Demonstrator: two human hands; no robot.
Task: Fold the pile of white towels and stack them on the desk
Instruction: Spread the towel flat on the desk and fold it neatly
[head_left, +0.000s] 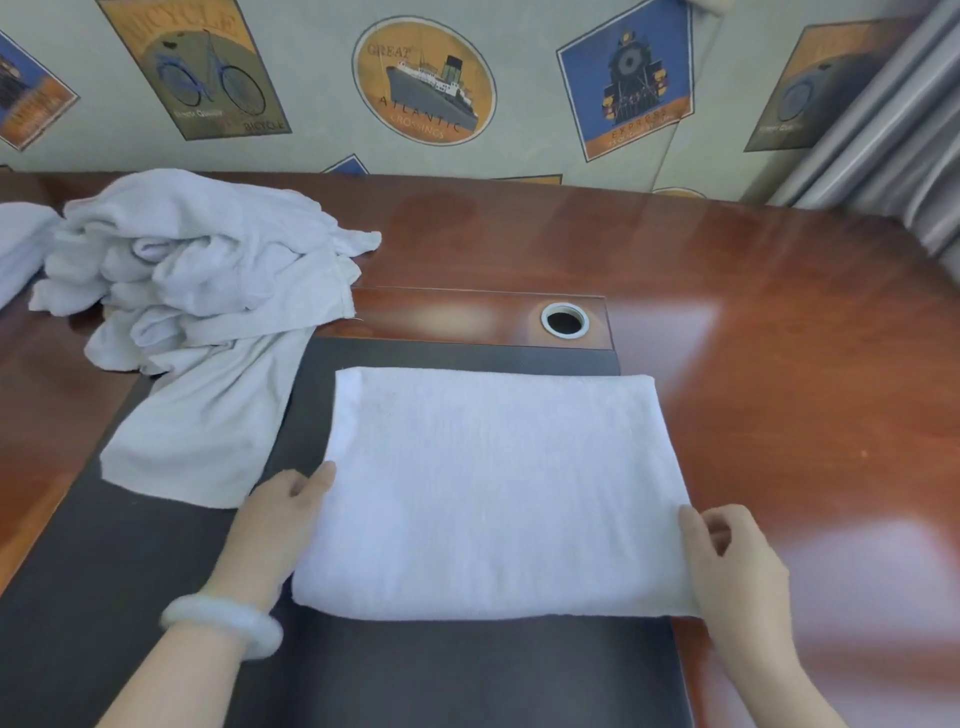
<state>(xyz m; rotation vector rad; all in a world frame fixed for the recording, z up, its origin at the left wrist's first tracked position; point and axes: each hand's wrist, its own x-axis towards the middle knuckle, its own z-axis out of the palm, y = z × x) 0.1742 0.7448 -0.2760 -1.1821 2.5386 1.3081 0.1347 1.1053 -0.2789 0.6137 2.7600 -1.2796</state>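
Note:
A white towel (493, 488), folded into a broad rectangle, lies flat on the dark desk pad (415, 675) in front of me. My left hand (275, 514) rests at the towel's left edge, its fingertips tucked under the cloth. My right hand (727, 556) is at the right edge, thumb on top and fingers curled beneath the edge. A heap of crumpled white towels (197, 270) sits at the back left of the desk, one towel trailing down onto the pad.
The reddish wooden desk (753, 338) stretches to the right and back. A round cable hole (564, 320) sits just behind the pad. Another white cloth (21, 244) shows at the far left edge. Grey curtains (893, 140) hang at the right.

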